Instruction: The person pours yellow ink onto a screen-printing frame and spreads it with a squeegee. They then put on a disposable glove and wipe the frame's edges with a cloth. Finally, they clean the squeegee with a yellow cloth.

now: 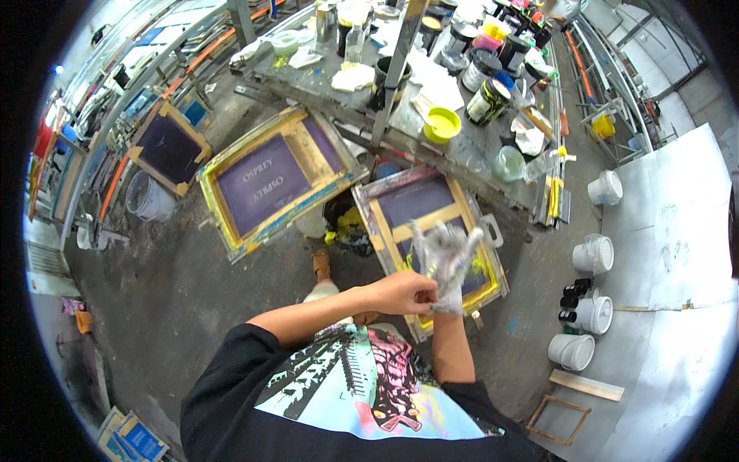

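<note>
My left hand [400, 292] pinches the cuff of a crumpled translucent plastic glove [453, 294] at my right wrist. Inside that glove, my right hand [445, 250] has its fingers spread and slightly blurred, holding nothing. Just behind both hands leans a screen-printing frame [408, 199] with purple mesh, tan tape and yellow ink. To its left is another taped purple screen [258, 192] with pale lettering. Between the screens, low down, lies a dark container [346, 227] smeared with yellow.
A cluttered bench [331, 88] holds ink tins [485, 104] and a yellow-filled cup [442, 127]. Left stand a bucket [150, 196], another screen [169, 142] and racks [115, 100]. Along the right, white pails [571, 354], a wooden frame [556, 420] and pale panels [666, 231]. My foot [321, 266] is below.
</note>
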A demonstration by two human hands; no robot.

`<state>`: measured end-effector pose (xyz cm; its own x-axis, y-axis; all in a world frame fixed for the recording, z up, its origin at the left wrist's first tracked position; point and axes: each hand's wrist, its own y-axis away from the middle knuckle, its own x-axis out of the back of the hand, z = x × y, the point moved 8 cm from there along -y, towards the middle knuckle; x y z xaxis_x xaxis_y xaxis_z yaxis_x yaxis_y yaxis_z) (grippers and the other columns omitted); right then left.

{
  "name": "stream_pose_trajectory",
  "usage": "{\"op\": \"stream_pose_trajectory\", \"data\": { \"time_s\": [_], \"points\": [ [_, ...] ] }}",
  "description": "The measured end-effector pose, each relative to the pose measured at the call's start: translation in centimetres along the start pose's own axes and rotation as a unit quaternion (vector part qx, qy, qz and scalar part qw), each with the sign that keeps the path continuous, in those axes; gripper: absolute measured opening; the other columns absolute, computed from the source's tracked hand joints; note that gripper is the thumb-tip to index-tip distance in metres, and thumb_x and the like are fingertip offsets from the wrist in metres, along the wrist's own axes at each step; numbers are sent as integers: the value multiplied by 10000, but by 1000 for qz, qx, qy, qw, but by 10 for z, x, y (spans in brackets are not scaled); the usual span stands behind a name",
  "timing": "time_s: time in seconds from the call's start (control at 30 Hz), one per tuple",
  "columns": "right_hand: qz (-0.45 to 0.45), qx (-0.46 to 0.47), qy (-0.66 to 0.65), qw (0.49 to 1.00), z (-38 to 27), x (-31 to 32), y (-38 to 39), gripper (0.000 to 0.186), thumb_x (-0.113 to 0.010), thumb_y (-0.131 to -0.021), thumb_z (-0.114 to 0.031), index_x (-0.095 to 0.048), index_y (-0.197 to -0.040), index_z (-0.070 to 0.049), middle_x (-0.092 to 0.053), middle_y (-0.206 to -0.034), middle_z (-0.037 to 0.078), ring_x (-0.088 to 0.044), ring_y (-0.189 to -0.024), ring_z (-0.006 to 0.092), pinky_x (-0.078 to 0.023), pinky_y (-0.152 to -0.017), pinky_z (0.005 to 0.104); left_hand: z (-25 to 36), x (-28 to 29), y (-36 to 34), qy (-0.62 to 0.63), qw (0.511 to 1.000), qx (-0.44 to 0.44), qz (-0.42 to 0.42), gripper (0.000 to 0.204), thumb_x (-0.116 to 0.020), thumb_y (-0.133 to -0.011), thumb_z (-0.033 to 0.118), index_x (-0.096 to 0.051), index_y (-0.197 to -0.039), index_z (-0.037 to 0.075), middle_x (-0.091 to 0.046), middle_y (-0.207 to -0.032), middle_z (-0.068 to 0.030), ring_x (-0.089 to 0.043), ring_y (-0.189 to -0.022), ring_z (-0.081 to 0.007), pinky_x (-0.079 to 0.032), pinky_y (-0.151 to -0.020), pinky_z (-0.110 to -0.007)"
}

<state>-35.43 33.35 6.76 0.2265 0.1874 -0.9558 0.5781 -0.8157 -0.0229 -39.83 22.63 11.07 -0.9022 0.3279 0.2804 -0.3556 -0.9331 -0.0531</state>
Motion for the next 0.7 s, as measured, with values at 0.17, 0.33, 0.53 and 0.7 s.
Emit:
{"op": "stream_pose_trajectory", "data": {
  "time_s": [0.17,0.33,0.53,0.7],
  "points": [
    [134,124,29,983,-73,8,35,408,-470,-1096,-444,-497,-790,-175,-328,-673,-32,-366,-639,135,-470,-741,359,-50,118,-37,122,987,-6,101,227,-760,-957,196,-730,-1119,40,-761,-971,-32,-693,-889,-114,-557,-805,-297],
    [233,211,160,936,-124,41,95,529,-297,-1129,-520,-448,-726,-214,-338,-608,-32,-335,-565,152,-384,-601,344,-145,324,-37,173,899,20,403,147,-713,-966,122,-728,-1059,9,-745,-898,-38,-688,-825,-100,-552,-742,-269],
    [465,238,107,846,-97,58,149,495,-519,-1066,-526,-471,-684,-215,-354,-537,-65,-343,-496,133,-404,-570,294,-230,458,-37,98,857,51,504,147,-716,-954,112,-721,-1076,31,-729,-911,-19,-649,-792,-86,-523,-715,-269],
    [654,248,160,697,-68,39,154,462,-674,-966,-568,-532,-720,-203,-360,-486,-80,-349,-411,108,-413,-491,274,-258,532,-50,-165,810,103,553,340,-747,-860,108,-668,-1188,70,-658,-1104,-113,-621,-1002,-284,-507,-881,-397]
  ]
}}
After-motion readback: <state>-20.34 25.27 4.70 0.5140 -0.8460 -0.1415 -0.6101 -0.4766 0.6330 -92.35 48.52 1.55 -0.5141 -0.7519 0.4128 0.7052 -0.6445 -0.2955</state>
